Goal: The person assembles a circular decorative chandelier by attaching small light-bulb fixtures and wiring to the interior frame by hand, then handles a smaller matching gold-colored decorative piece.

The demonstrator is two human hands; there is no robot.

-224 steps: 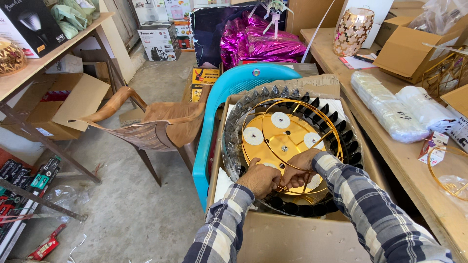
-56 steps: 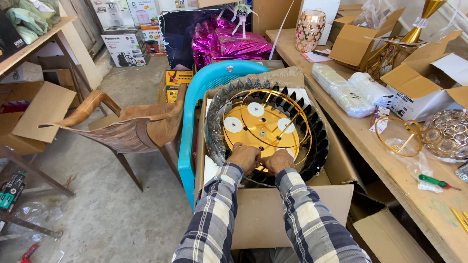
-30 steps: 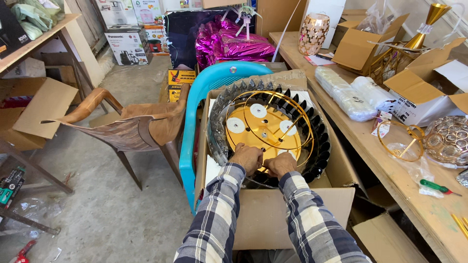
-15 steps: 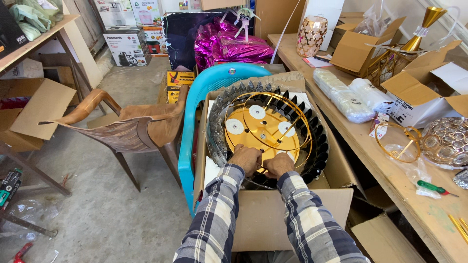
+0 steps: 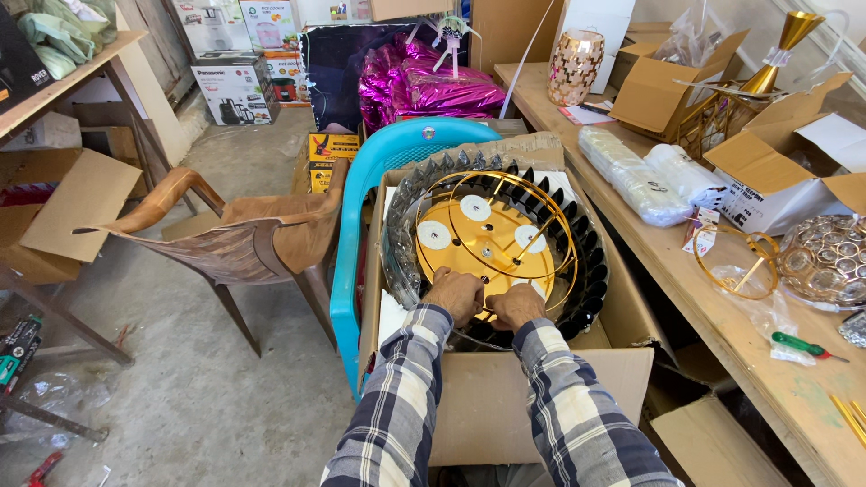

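A round ceiling light fixture (image 5: 494, 245) lies face up in an open cardboard box (image 5: 541, 397), which sits on a turquoise plastic chair (image 5: 361, 225). The fixture has a shiny gold disc at its middle with white round pads on it, thin gold rings standing above the disc on slim gold rods, and a wide outer ring of dark and clear glassy slats set like fins all the way round.

Both hands rest at the near edge of the gold disc, side by side and almost touching. The left hand (image 5: 456, 295) is curled with its knuckles up and fingers tucked down onto the fixture; the right hand (image 5: 517, 305) is likewise closed into a loose fist against the gold part. Whether they pinch a small piece between them cannot be told, as the fingertips are hidden. Both sleeves are plaid.

To the right runs a wooden counter (image 5: 686, 298) bearing wrapped white bundles (image 5: 636, 180), a gold ring in clear plastic (image 5: 735, 261) and a green-handled screwdriver (image 5: 803, 345). A brown chair (image 5: 244, 239) stands just left of the turquoise one.
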